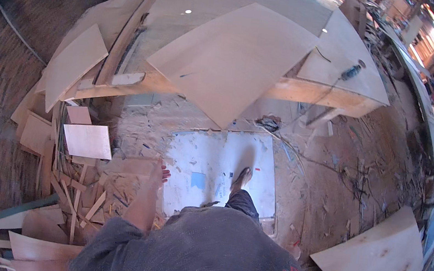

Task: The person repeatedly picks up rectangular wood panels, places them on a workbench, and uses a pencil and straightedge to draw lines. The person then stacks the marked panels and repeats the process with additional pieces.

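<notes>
My left hand [163,173] hangs low beside my body, above the edge of a white board [214,152] on the floor. It holds nothing, and its fingers look loosely apart. My right hand is out of sight. Ahead stands a wide wooden workbench [306,92]. A large plywood sheet [233,60] lies askew on it, one corner jutting over the near edge toward me. A smaller plywood piece [77,66] overhangs the bench's left end. A blue corded power tool [351,72] rests on the right of the bench.
Wood offcuts [77,199] pile up on the left floor beside a pale square panel [87,140]. A power cable [324,164] trails across the dusty floor. At the lower right lies a plywood panel [376,263]. A ribbed wall [8,84] closes the left side.
</notes>
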A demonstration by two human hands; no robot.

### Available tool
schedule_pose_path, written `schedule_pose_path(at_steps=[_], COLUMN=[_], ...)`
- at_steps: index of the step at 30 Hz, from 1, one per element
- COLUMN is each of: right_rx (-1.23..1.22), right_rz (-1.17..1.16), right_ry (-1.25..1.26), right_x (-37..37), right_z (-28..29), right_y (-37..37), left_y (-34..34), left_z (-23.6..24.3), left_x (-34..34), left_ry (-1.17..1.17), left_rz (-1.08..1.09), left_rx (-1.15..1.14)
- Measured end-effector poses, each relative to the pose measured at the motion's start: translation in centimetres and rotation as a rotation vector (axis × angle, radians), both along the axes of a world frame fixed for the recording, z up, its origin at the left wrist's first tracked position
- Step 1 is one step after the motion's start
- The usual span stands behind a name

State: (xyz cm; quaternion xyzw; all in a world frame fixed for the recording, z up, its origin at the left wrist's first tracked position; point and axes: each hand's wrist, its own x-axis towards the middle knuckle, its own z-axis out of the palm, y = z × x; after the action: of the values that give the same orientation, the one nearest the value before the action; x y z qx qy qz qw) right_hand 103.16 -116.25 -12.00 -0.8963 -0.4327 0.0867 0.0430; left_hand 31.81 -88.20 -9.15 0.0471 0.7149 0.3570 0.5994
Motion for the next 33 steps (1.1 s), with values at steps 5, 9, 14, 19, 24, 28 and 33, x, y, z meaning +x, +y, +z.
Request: schedule_pose_path(at_steps=[5,9,14,19,24,28,33], right_rx=[-0.046,0.106,0.410,0.341,0.384,0.350,0.224], right_rz=[0.188,0.329,0.350,0.323,0.461,-0.215,-0.232], right_ry=[0.018,0.177,0.216,0.211,-0.097,1.287,1.812], right_x=[-1.2,-2.2,-4.3,-5.4,-6.8,-9.7,-12.9], right_z=[6.0,9.2,13.2,16.2,14.6,11.4,15.2], right_y=[24.6,45.4,70.7,88.5,94.8,95.6,96.6], left_y=[5.2,12.3,21.2,27.2,28.9,30.1,30.6], left_z=[3.3,6.7,11.6,12.9,14.4,16.6,17.8], left_x=[2.8,6.6,10.8,14.1,15.7,15.8,16.3], left_ry=[-0.061,-0.117,-0.126,-0.146,0.012,0.071,0.460], left_rz=[0.235,0.385,0.476,0.542,0.659,0.728,0.697], left_rx=[0.092,0.131,0.106,0.391,0.266,0.161,0.114])
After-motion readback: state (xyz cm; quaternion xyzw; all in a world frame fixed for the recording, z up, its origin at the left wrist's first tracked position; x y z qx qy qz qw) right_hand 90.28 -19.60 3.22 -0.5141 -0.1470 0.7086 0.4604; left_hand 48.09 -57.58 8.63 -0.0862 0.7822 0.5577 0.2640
